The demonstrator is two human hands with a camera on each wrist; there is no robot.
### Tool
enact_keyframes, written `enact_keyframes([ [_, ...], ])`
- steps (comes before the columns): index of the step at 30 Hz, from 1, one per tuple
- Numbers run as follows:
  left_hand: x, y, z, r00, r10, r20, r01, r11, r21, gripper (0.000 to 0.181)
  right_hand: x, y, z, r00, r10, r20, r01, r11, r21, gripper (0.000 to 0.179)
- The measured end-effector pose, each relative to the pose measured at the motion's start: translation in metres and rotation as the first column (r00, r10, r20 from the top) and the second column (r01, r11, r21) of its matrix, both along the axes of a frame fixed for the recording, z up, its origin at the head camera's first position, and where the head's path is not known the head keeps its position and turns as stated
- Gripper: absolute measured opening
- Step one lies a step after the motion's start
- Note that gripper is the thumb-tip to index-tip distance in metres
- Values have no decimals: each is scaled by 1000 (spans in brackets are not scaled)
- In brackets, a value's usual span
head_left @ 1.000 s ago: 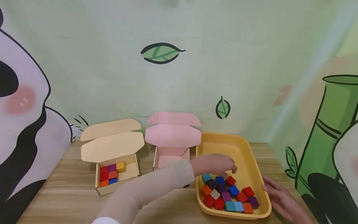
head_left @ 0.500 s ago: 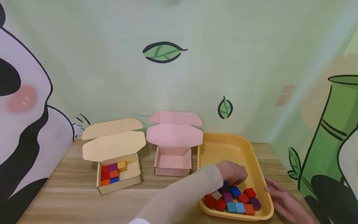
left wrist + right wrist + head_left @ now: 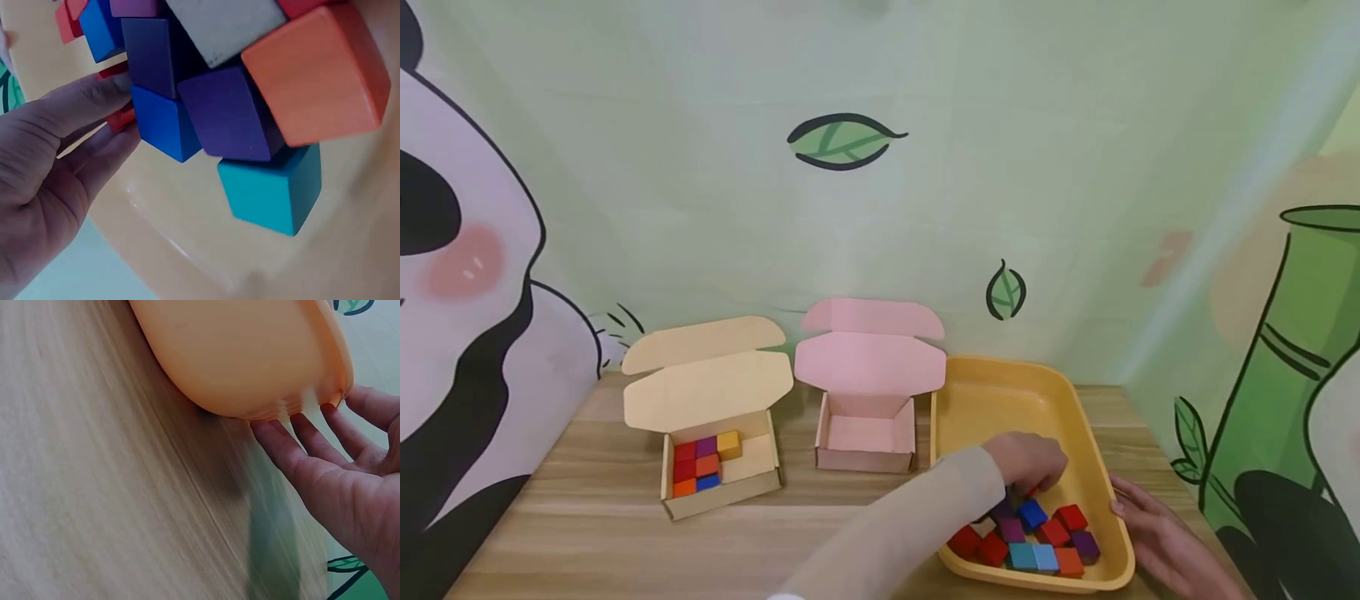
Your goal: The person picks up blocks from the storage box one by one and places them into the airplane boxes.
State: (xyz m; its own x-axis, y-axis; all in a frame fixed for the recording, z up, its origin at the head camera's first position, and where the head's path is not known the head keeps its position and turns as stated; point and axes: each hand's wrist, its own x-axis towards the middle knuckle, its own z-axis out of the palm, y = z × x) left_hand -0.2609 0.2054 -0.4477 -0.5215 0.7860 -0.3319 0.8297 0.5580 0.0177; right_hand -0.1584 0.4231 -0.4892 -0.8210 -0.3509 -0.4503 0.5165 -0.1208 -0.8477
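Note:
Inside the yellow tray [image 3: 992,400], my left hand [image 3: 1028,460] reaches down among several coloured cubes. It pinches a red cube [image 3: 122,117] between thumb and fingers, as the left wrist view shows. Right beside that cube lie a blue cube [image 3: 164,124] and a dark purple cube [image 3: 232,114]. A teal cube [image 3: 269,195] and an orange cube [image 3: 319,75] sit further off in that view. My right hand [image 3: 1161,537] touches the tray's outer right side with outstretched fingers, their tips [image 3: 265,428] against the wall in the right wrist view.
A cream box [image 3: 722,503] with its lid up stands at left, with several cubes packed in its left part. Between it and the tray stands a pink box [image 3: 865,460], lid up, with no cubes in it. All rest on a wooden table [image 3: 587,550] before a panda-print backdrop.
My left hand has moved right and down from above the cubes and has taken hold of the red cube. The right hand has stayed at the tray's side.

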Motion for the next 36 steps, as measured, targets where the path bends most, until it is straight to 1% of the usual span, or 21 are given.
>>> enact_keyframes([
  [2, -3, -2, 2, 1000, 2, 11, -2, 999, 33, 19, 0, 0, 0, 1000, -4, 0, 4, 1000, 2, 80],
  [4, -6, -2, 7, 1000, -12, 8, 12, 998, 67, 17, 0, -1, 0, 1000, -5, -5, 6, 1000, 12, 81],
  [6, -9, -2, 16, 999, -32, -8, 32, 994, 109, 17, 0, -1, -1, 1000, -10, -9, 10, 1000, 26, 81],
  [7, -10, -2, 21, 998, -53, -31, 57, 990, 129, 20, 0, -2, -1, 1000, -19, -6, 20, 999, 38, 81],
  [9, -13, -2, 32, 997, -67, -47, 75, 977, 199, 29, 0, -2, -3, 1000, -20, -13, 21, 998, 53, 81],
  [13, -19, -8, 53, 998, -61, -19, 64, 947, 313, 37, 0, -2, -3, 999, -42, -20, 44, 995, 93, 81],
  [16, -22, -15, 65, 998, -60, 16, 51, 932, 358, 36, 0, -2, -3, 998, -51, -23, 53, 994, 100, 82],
  [18, -24, -21, 69, 998, -68, 9, 59, 926, 372, 36, 0, -2, -3, 999, -50, -22, 52, 995, 90, 82],
  [21, -27, -33, 73, 997, -74, -11, 72, 919, 388, 36, 0, -3, -3, 999, -38, -21, 39, 998, 54, 81],
  [24, -32, -51, 72, 999, -50, -19, 53, 908, 416, 36, 0, -3, -4, 999, -28, -27, 28, 999, 30, 81],
  [27, -37, -75, 69, 1000, -12, -4, 12, 889, 457, 34, 0, -4, -6, 999, -37, -33, 38, 999, 39, 81],
  [29, -41, -92, 64, 1000, 16, 2, -15, 881, 473, 33, 1, -5, -7, 998, -40, -38, 42, 998, 50, 81],
  [32, -46, -120, 61, 998, 69, 10, -65, 869, 491, 31, 2, -5, -6, 999, -30, -42, 31, 999, 29, 80],
  [34, -47, -139, 60, 994, 111, 12, -103, 864, 493, 30, 2, -4, -5, 999, -22, -44, 22, 1000, 12, 80],
  [36, -47, -160, 60, 990, 142, 4, -125, 855, 504, 27, 1, -3, -5, 999, -15, -43, 15, 1000, -3, 80],
])
